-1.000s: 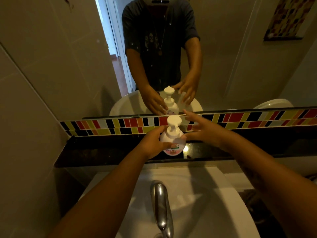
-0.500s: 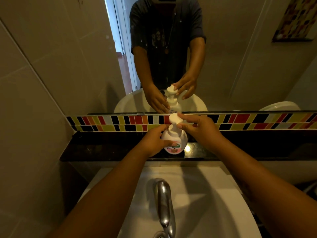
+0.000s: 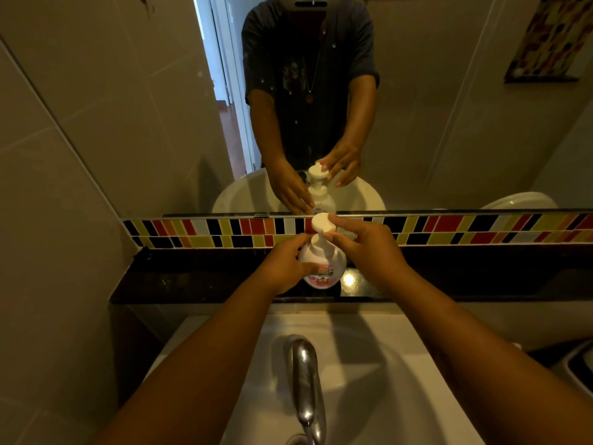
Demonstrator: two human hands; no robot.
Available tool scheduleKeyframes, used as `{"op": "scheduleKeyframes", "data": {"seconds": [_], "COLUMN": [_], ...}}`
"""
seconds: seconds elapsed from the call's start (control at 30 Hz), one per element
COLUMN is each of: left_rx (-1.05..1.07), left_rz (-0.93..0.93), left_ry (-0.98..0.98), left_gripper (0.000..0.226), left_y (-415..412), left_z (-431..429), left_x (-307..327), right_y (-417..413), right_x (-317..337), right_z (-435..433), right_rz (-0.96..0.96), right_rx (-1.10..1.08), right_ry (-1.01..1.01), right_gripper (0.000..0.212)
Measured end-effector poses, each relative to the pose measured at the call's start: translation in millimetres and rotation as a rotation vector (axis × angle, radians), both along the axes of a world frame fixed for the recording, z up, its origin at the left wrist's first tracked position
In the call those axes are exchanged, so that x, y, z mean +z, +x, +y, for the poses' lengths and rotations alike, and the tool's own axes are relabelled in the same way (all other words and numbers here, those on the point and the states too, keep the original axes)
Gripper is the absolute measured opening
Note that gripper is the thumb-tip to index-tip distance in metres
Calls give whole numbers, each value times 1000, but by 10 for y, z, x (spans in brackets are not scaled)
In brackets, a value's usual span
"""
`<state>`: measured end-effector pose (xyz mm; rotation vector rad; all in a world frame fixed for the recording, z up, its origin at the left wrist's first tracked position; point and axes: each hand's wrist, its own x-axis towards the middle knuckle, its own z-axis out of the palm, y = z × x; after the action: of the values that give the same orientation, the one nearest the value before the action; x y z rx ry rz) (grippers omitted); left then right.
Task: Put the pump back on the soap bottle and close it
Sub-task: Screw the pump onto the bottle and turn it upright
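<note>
A round white soap bottle (image 3: 330, 263) with a pink label stands upright on the dark ledge (image 3: 199, 281) below the mirror. Its white pump (image 3: 321, 223) sits on the bottle's neck. My left hand (image 3: 285, 266) wraps around the bottle's left side and holds it. My right hand (image 3: 365, 248) pinches the flat pump head between thumb and fingertips from the right. The joint between pump collar and bottle is partly hidden by my fingers.
A white basin (image 3: 369, 364) with a chrome tap (image 3: 305, 380) lies just below the ledge. A band of coloured tiles (image 3: 481, 229) runs behind the bottle, with a mirror (image 3: 417, 107) above it reflecting a person's arms. A wall closes in on the left.
My right hand moved in from beside the bottle and closed its fingers on the pump head. My left hand kept its hold on the bottle.
</note>
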<state>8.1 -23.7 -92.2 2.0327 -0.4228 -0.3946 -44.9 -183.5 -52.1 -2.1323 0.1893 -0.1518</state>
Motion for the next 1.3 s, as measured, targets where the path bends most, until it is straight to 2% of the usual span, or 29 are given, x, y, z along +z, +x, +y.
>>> {"op": "scheduleKeyframes", "data": {"seconds": [0.3,0.47,0.6,0.77,1.3], "left_rx": [-19,-15,9,31,166], "left_rz": [3,9,27,41,40], "left_ry": [5,-7,-32,-59,-114], "left_gripper": [61,64,64,62,63], "left_y": [26,34,49,68,193], "left_z": [31,35,40,44,339], "left_x": [12,5,-33,-67,-130], "right_y": [-27,-60,24,78,166], "right_x": [14,-122,-284,-328,-550], "right_z": [-27,44,121,147,208], "right_rz": [-24,-12,77,41,32], "right_rx": [38,60,32,5,97], "right_ry": [-21,32,82,31,159], "right_gripper": [51,75,58,52,59]}}
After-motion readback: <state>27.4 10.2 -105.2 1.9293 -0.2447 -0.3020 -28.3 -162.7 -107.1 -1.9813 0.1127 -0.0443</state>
